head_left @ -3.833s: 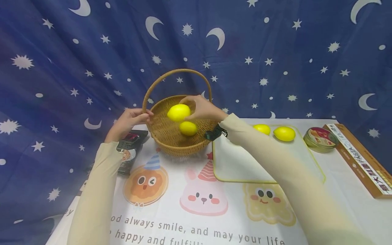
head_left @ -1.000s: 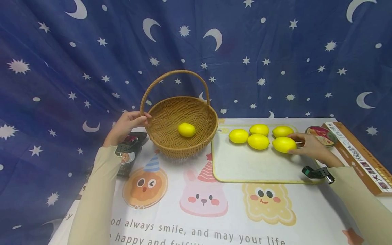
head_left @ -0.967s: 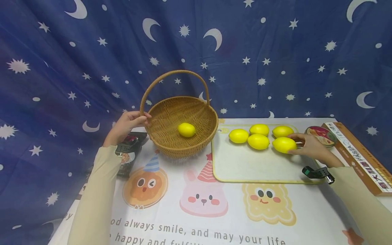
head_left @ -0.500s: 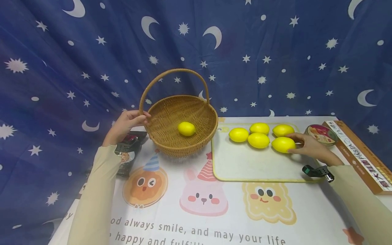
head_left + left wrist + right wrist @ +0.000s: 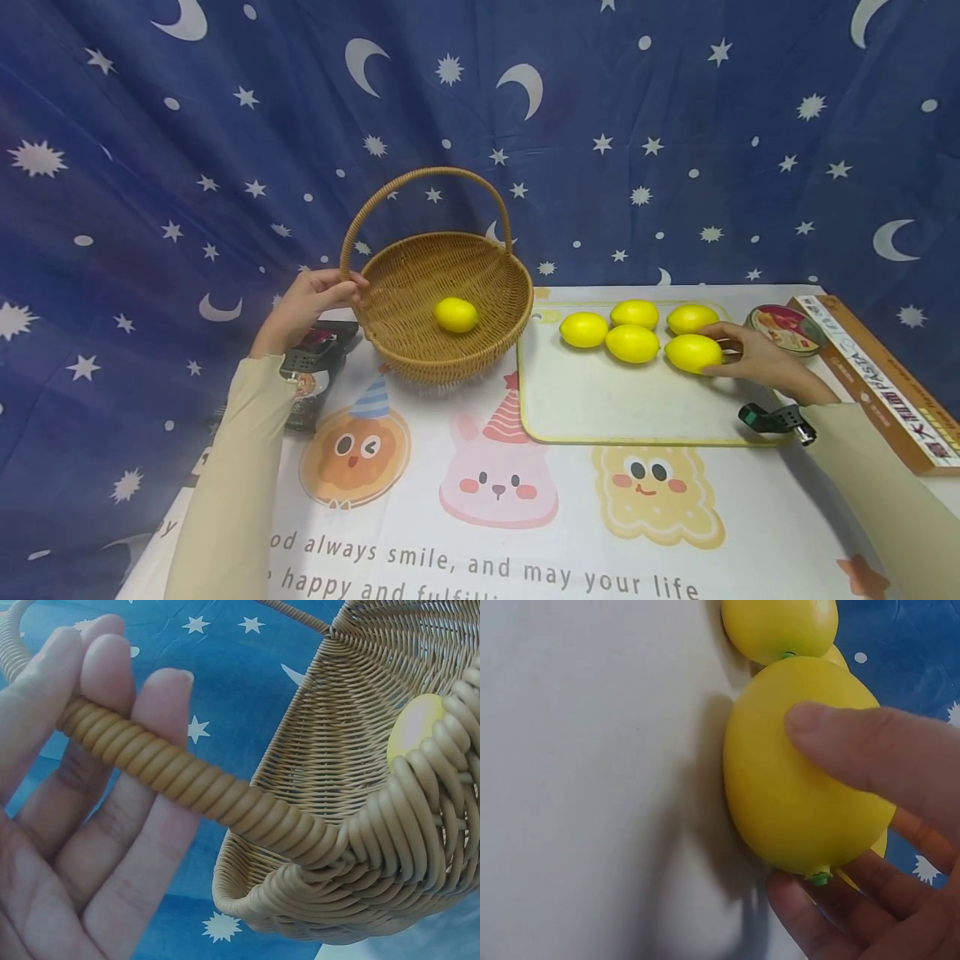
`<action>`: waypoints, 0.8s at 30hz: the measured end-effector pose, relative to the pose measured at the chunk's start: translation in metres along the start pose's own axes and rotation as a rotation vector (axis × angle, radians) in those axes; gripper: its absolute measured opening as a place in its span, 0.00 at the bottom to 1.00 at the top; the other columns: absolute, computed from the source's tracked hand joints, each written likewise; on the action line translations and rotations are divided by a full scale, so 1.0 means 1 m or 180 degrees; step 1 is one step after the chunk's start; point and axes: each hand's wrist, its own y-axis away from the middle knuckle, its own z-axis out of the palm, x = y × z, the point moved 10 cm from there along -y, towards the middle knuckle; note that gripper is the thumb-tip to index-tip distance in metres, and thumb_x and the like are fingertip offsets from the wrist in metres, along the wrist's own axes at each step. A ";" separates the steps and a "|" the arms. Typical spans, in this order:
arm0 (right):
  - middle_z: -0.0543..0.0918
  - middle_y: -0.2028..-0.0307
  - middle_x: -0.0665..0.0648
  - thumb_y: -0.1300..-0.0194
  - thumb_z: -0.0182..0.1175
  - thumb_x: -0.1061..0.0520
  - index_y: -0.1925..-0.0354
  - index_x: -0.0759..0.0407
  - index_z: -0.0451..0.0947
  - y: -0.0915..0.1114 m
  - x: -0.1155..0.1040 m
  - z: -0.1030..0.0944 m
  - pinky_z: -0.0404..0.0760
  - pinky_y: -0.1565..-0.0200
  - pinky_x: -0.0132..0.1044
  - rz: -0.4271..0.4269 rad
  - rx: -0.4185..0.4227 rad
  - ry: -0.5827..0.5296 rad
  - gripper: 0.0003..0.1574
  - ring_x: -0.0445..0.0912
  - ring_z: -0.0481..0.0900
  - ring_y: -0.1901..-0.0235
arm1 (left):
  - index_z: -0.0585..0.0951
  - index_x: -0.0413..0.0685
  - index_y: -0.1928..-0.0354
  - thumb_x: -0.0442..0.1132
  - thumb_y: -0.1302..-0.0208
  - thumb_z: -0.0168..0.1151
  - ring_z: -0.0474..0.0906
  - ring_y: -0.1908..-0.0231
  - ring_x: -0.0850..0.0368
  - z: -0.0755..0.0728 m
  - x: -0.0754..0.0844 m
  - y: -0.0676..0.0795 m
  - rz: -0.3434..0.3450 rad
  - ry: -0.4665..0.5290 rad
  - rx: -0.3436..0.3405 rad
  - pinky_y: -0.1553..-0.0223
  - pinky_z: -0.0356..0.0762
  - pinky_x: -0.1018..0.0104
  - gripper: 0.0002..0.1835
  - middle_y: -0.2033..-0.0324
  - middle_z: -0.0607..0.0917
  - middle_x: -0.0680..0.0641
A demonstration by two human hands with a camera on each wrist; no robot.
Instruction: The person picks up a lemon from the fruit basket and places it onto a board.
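Observation:
My left hand [image 5: 307, 302] grips the wicker basket [image 5: 408, 354] at the left foot of its arched handle [image 5: 202, 791]; the left wrist view shows fingers and thumb around the wound cane. A single lemon [image 5: 456, 315] lies inside the basket. Over the board, my right hand [image 5: 757, 360] pinches the nearest right-hand lemon [image 5: 693, 354], its thumb [image 5: 855, 746] on top and the other fingers reaching beneath the far side. That lemon sits close over the white cutting board [image 5: 637, 408], with several other lemons [image 5: 632, 343] grouped beside and behind it.
A round tin [image 5: 787, 329] stands right of the board, partly behind my right hand. Beyond it lies a long brown pasta box [image 5: 877, 383]. A dark packet [image 5: 311, 392] rests under my left wrist. A starry blue curtain [image 5: 585, 208] hangs behind the table.
Since the oldest frame, my right hand has carried a lemon from the basket rightward to the board. One lemon stays in the basket. Over the last second both hands hold nearly still.

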 end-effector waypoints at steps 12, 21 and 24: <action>0.68 0.42 0.72 0.41 0.65 0.54 0.38 0.69 0.62 0.000 0.001 -0.002 0.74 0.57 0.17 -0.0083 -0.0065 0.0044 0.39 0.20 0.68 0.58 | 0.81 0.58 0.60 0.44 0.31 0.53 0.80 0.57 0.68 0.001 0.001 0.000 0.0037 -0.0019 -0.0048 0.42 0.74 0.55 0.07 0.65 0.83 0.66; 0.66 0.41 0.75 0.41 0.65 0.53 0.37 0.69 0.59 0.001 0.003 -0.002 0.78 0.48 0.51 0.0063 -0.0039 0.0062 0.41 0.69 0.71 0.45 | 0.81 0.58 0.61 0.45 0.32 0.54 0.81 0.57 0.63 0.001 0.001 0.000 0.0035 -0.0009 -0.0049 0.46 0.76 0.66 0.07 0.65 0.83 0.65; 0.68 0.42 0.74 0.41 0.65 0.53 0.37 0.69 0.61 0.001 0.003 -0.002 0.81 0.52 0.37 0.0018 -0.0047 0.0098 0.40 0.66 0.73 0.47 | 0.81 0.57 0.61 0.45 0.31 0.53 0.82 0.57 0.61 0.001 0.002 0.000 0.0045 0.0031 -0.0052 0.50 0.76 0.74 0.07 0.65 0.83 0.64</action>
